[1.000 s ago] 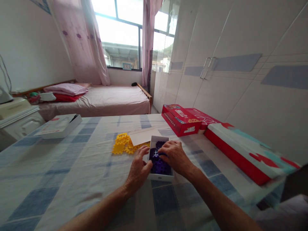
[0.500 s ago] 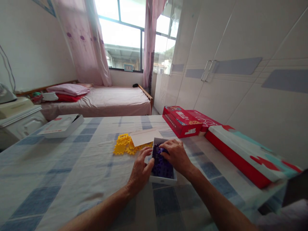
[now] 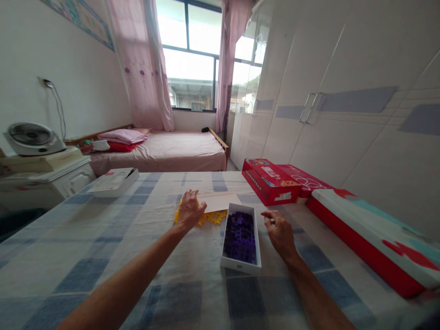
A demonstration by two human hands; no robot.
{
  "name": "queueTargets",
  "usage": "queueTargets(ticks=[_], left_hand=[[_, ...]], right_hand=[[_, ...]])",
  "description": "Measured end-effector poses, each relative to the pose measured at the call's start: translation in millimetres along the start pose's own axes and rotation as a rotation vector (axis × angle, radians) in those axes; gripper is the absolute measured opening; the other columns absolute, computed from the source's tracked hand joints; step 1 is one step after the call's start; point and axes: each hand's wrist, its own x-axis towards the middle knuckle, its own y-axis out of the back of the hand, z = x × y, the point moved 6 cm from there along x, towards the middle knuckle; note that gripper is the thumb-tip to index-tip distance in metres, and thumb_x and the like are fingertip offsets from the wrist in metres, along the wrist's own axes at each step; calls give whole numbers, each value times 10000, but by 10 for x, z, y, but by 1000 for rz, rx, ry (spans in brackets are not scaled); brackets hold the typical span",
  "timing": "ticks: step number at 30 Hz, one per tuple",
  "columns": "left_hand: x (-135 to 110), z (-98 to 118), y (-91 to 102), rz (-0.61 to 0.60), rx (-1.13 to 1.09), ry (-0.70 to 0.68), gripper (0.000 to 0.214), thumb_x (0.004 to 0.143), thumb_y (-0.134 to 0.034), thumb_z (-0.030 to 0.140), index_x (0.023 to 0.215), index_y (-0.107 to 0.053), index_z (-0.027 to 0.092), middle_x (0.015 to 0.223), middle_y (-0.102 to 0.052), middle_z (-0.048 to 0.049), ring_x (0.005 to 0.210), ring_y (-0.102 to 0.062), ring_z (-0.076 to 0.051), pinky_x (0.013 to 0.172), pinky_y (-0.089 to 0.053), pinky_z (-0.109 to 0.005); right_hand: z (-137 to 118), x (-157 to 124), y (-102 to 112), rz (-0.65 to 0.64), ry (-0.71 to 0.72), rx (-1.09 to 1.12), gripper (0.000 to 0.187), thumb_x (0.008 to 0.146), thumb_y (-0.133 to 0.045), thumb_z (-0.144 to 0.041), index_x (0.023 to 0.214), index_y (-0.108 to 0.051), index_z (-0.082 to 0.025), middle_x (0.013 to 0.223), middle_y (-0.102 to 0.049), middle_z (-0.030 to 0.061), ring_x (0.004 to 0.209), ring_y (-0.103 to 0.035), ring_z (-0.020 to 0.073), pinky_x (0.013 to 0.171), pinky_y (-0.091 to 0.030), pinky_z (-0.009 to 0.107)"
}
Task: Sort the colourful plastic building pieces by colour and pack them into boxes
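Note:
A white box [image 3: 225, 250] on the table holds many dark purple notched pieces [image 3: 240, 236], lying flat in it. My left hand [image 3: 190, 209] is over the yellow notched pieces [image 3: 215, 217] and the left end of a pale card [image 3: 220, 201]. Its fingers are bent and apart from the thumb; the hand hides part of the yellow pile, and no grip on a piece shows. Just right of the box, my right hand [image 3: 281, 233] hovers with loosely curled fingers, a gap between fingers and thumb, and nothing seen in it.
Red boxes [image 3: 270, 183] stand at the back right, with a long red and white box [image 3: 367, 238] along the right side. A white box lid or tray [image 3: 115, 183] lies at the far left of the checked cloth [image 3: 130, 256]. Beyond the table is a bed [image 3: 182, 146].
Both hands have left the box of purple pieces. My left hand moved forward and left onto the yellow pile; my right hand moved right, off the box. The view has shifted slightly left.

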Motion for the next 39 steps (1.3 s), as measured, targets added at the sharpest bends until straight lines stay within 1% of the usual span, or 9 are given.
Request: queueTargets(ticks=[9,13,17,22,25,27,30,34,39], left_hand=[[324,-82,-165,-60,121,27,549,647,-684,309,1164,-579,155,1015,-688,-102,1040,-587,-268,885,-428,-321],[415,-63,-206,0,27,41,450,674,-617,177,1123,-590,161,889,-706,-53,885,-639,-205,764,-469,-264],[357,141,-10,143,-104,-25,300,789,-454,144,1061,-579,130,859,-677,-51,812,-638,-159,706,-485,-241],[-214,528,375,297,-204,-268,209,875,-408,237,997,-570,188,974,-601,-39,873,-586,-139,686,-485,-221],[-821,814,431,323,-113,-733,171,872,-452,159,933,-604,211,908,-601,-28,854,-572,-145,755,-469,-256],[-1199,916,308,210,36,-971,171,866,-472,126,918,-611,211,870,-607,-30,810,-565,-152,727,-464,-267],[-1559,942,140,18,156,-1100,131,851,-505,166,909,-619,191,845,-623,-47,749,-566,-174,664,-479,-292],[-1618,895,144,-64,76,-1018,382,804,-564,408,1107,-599,178,1133,-603,-133,1009,-571,-284,834,-492,-423],[-1171,402,30,-82,-236,-360,452,878,-434,402,1267,-520,189,1303,-531,-134,1276,-413,-289,1043,-342,-494]], right_hand=[[-75,-32,-40,-61,40,-10,262,811,-402,-231,889,-646,-179,927,-645,60,896,-599,194,771,-460,315],[-68,-33,-46,-66,30,-7,259,812,-401,-231,881,-646,-184,924,-647,55,882,-601,188,768,-461,312],[-72,-28,-34,-55,36,3,255,806,-405,-230,870,-650,-196,915,-654,50,874,-605,187,768,-464,316],[-80,-14,5,-29,-4,70,254,809,-423,-280,861,-655,-191,925,-653,61,856,-610,198,755,-474,328],[-88,-22,14,-31,-118,242,306,820,-443,-382,921,-651,-182,973,-663,80,888,-613,209,762,-483,334],[-90,-48,-21,-90,-249,410,403,822,-435,-471,1002,-629,-167,1005,-668,98,928,-615,222,749,-494,337],[-143,-119,-89,-223,-395,576,525,827,-387,-549,1107,-579,-149,1075,-653,121,965,-619,234,721,-509,340],[-222,-263,-44,-238,-464,566,648,773,-476,-548,1276,-461,-139,1257,-558,151,1106,-566,252,811,-504,356],[-466,-519,11,-214,-424,647,597,762,-520,-502,1245,-497,-151,1292,-536,137,1186,-507,250,955,-437,355]])
